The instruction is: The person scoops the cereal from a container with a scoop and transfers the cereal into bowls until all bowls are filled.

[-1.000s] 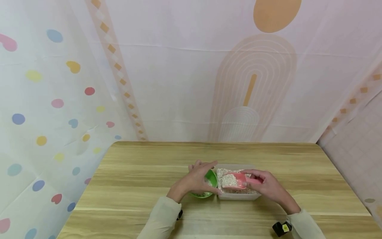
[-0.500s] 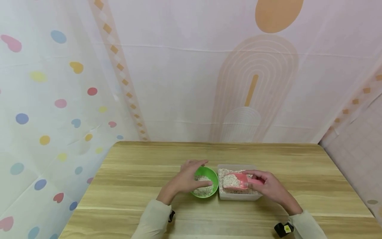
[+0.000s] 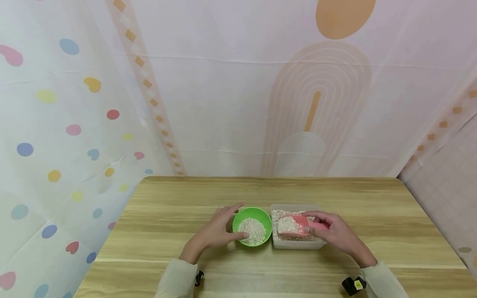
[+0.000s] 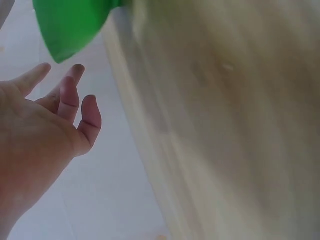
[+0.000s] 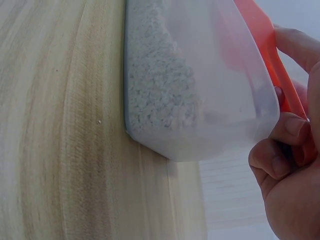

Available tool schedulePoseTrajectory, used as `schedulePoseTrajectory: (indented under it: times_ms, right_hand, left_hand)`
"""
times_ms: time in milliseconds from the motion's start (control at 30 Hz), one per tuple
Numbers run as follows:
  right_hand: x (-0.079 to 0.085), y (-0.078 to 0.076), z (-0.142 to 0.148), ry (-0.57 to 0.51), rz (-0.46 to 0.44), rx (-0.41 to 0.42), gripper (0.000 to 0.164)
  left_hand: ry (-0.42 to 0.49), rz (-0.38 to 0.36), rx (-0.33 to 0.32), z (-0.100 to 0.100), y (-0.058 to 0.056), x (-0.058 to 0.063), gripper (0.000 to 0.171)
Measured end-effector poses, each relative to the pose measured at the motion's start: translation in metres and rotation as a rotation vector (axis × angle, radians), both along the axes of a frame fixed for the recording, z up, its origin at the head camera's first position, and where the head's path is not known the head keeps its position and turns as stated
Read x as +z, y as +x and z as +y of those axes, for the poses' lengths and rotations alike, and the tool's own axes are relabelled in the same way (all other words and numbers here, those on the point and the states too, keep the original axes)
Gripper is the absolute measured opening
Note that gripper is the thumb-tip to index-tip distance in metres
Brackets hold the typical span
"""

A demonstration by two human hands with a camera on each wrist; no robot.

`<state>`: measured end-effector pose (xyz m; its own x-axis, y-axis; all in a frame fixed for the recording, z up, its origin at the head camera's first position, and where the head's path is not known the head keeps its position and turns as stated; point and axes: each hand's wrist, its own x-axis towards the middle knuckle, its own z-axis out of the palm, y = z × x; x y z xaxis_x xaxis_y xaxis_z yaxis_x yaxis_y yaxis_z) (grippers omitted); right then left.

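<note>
1. Grips the handle of a pink plastic scoop (image 3: 302, 222) with the curled fingers of the right hand (image 3: 335, 232), over the contents of a translucent rectangular plastic box (image 3: 298, 245). Could shed some of the loose pale flakes (image 3: 287, 224) over the scoop's front lip if tilted early, being piled close to that edge.

2. Runs very near the box's rim at the handle end; cannot tell if touching. Might snag there when lifted, jolting the load or dragging the box along.

3. Holds the left hand (image 3: 216, 232) with fingers apart and clamped on nothing, beside a green, plastic-looking round bowl (image 3: 244, 215). Reaches over the bowl's edge with the thumb; cannot tell whether in contact. Could hook the rim and tip the bowl if pulled back carelessly.

4. Stands upright on the wood-grain table (image 3: 141, 231), just beside the box and gripped by neither hand. Could slide if bumped by the scoop.

5. Contains flakes already, heaped low in the bowl. Could scatter some onto the table if topped up too fast, or lose some at the bowl's edge if poured short.
</note>
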<state>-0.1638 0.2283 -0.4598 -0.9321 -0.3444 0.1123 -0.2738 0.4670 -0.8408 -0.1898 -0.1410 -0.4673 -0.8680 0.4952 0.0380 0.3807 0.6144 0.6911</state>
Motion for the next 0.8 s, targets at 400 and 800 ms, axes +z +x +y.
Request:
schedulePoseTrajectory:
  times_ms: [400, 800]
  right_hand:
    - [0.001, 0.002, 0.0, -0.006, -0.009, -0.005, 0.036]
    - [0.004, 0.003, -0.001, -0.035, -0.023, 0.002, 0.038]
  left_hand:
    - [0.059, -0.179, -0.073, -0.005, 0.005, -0.01, 0.116]
    - [0.073, -0.232, -0.07, -0.002, 0.004, -0.017, 0.112]
